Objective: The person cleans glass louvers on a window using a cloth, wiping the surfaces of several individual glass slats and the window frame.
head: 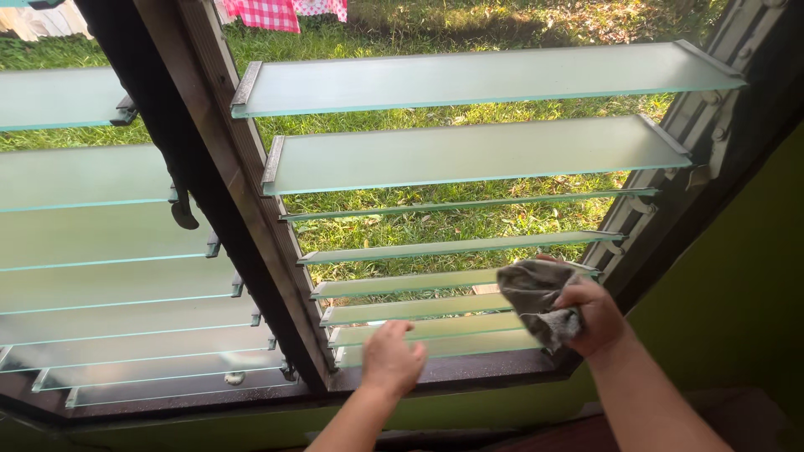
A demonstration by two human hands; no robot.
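Right hand (596,316) closed around a crumpled grey cleaning cloth (536,300), pressed against the right end of the lower frosted glass louvre slats (419,308) in the open window. Left hand (392,362) empty, fingers loosely spread, resting at the bottom slats just above the dark wooden sill (469,370). Judging by position, wiping under way low in the right panel; no telling which slats are already done, upper ones untouched at present. Cloth bunched, dull, seemingly damp. Green grass (435,222) visible between slats; dark wooden mullion (243,201) dividing the panels.
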